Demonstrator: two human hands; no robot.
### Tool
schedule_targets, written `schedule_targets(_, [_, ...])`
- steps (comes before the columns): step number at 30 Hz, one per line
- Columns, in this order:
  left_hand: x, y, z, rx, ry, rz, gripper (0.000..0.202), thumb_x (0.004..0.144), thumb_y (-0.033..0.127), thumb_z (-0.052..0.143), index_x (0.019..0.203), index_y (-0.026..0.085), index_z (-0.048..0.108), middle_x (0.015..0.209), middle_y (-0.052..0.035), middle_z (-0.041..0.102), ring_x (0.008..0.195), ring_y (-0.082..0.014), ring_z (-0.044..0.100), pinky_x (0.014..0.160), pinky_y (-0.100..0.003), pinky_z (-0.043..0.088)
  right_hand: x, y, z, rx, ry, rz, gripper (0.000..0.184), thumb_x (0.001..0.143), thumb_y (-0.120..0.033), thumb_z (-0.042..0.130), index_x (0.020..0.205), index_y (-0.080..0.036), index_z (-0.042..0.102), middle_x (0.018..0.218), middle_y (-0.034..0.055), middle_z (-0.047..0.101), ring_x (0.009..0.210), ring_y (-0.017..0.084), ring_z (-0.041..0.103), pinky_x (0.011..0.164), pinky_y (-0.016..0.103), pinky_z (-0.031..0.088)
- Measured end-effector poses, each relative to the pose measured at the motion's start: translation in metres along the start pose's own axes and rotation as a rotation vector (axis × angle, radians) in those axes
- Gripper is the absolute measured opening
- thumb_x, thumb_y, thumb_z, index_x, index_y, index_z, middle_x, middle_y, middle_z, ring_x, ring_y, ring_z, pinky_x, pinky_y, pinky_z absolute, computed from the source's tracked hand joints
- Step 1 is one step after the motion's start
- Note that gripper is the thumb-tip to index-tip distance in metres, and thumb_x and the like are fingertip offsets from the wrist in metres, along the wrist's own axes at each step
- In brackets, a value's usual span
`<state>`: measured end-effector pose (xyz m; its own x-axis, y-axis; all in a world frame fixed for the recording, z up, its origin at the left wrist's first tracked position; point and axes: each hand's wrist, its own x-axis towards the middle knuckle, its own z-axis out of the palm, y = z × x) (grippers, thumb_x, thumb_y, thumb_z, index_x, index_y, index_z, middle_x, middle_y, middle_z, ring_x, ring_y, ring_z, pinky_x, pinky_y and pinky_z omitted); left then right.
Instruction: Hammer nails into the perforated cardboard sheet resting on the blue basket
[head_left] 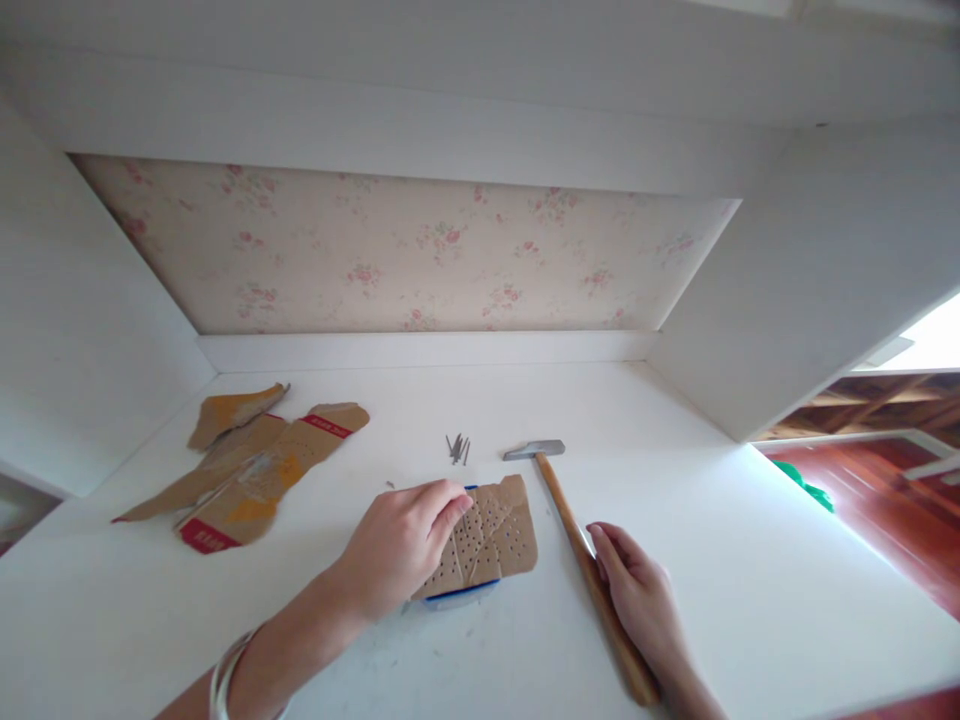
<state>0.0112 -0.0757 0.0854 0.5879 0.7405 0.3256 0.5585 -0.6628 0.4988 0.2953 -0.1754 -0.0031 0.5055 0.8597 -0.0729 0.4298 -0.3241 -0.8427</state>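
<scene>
My left hand rests on the left part of a brown piece of cardboard dotted with small holes, its fingers curled down onto it. The cardboard lies over something blue that shows only at its front edge. My right hand lies on the white desk right beside a wooden-handled hammer, fingers together and touching the handle, not wrapped around it. The hammer's metal head points away from me. Several loose nails lie just behind the cardboard.
Torn cardboard box pieces with red printed ends lie at the left of the desk. White side panels and a floral back wall enclose the desk. A red-brown floor with something green shows at the right.
</scene>
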Motion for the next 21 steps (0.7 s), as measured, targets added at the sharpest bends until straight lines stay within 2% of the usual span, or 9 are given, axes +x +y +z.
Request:
schedule_targets(4, [-0.002, 0.004, 0.001, -0.023, -0.013, -0.011, 0.023, 0.101, 0.033, 0.04, 0.095, 0.024, 0.061, 0.082, 0.001, 0.072, 0.073, -0.0143, 0.068, 0.068, -0.026, 0.048, 0.0, 0.001, 0.0, -0.014, -0.016, 0.0, 0.041, 0.09, -0.06, 0.048, 0.091, -0.025, 0.069, 0.067, -0.0023, 0.063, 0.068, 0.02, 0.056, 0.064, 0.029, 0.04])
schedule_targets(12, [-0.002, 0.005, 0.011, 0.016, -0.011, -0.005, 0.023, 0.101, 0.033, 0.041, 0.094, 0.023, 0.061, 0.083, -0.0001, 0.073, 0.075, -0.016, 0.069, 0.07, -0.027, 0.049, 0.0, 0.0, 0.0, -0.025, -0.016, -0.016, 0.043, 0.091, -0.06, 0.046, 0.094, -0.024, 0.069, 0.072, 0.0001, 0.067, 0.071, 0.022, 0.058, 0.064, 0.029, 0.041])
schedule_targets(21, [-0.004, 0.001, 0.011, 0.014, 0.04, 0.039, 0.018, 0.101, 0.029, 0.042, 0.094, 0.023, 0.058, 0.082, 0.0017, 0.071, 0.071, -0.0144, 0.068, 0.066, -0.026, 0.049, 0.0, 0.003, -0.001, -0.046, -0.023, -0.04, 0.045, 0.09, -0.061, 0.045, 0.094, -0.024, 0.069, 0.074, 0.001, 0.07, 0.071, 0.022, 0.06, 0.062, 0.027, 0.043])
